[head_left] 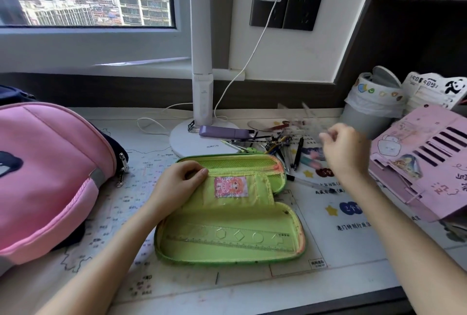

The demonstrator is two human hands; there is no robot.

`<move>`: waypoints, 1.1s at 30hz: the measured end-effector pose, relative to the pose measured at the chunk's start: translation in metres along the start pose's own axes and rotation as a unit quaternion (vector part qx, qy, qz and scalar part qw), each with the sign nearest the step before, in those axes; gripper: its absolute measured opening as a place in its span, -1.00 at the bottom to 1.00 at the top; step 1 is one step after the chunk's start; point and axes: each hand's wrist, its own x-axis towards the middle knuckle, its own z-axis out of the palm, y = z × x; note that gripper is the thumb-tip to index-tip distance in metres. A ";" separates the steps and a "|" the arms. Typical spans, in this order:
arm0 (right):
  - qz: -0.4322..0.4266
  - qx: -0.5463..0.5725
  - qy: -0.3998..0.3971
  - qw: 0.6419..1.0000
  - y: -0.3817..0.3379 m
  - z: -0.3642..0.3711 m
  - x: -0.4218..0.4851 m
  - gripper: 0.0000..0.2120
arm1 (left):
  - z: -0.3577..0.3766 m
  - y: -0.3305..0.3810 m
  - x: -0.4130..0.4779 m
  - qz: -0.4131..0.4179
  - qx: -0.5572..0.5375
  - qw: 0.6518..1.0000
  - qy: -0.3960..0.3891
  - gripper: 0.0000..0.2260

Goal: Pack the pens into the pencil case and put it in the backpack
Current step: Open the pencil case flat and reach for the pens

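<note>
My left hand (178, 183) pins the open pencil case's (230, 216) flap so my blurred, curled right hand (343, 150), contents unclear, can load pens (283, 145).

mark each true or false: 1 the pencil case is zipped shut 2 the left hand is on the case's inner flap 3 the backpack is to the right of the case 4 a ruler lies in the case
1. False: the pencil case lies open.
2. True: the left hand grips the flap.
3. False: the backpack is to the left of the case.
4. True: a clear ruler lies in the lower half.
</note>
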 end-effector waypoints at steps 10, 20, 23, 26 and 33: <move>-0.009 0.305 -0.474 0.826 0.003 -0.055 -0.059 -0.96 | -0.002 0.002 0.002 -0.046 -0.055 0.997 -0.014 -0.90; -0.148 0.103 -0.527 0.831 -0.048 -0.035 -0.085 -0.89 | -0.003 0.008 -0.003 -0.068 -0.078 0.995 -0.004 -0.85; -0.116 0.182 -0.484 0.848 -0.058 -0.036 -0.085 -0.88 | -0.004 0.007 -0.003 -0.072 -0.080 0.994 -0.007 -0.85; -0.094 0.237 -0.476 0.841 -0.069 -0.028 -0.091 -0.88 | -0.003 0.007 -0.002 -0.068 -0.075 0.995 -0.009 -0.85; -0.121 0.203 -0.352 0.906 -0.062 -0.010 -0.097 -0.68 | -0.003 0.003 -0.001 -0.069 -0.069 0.995 -0.020 -0.88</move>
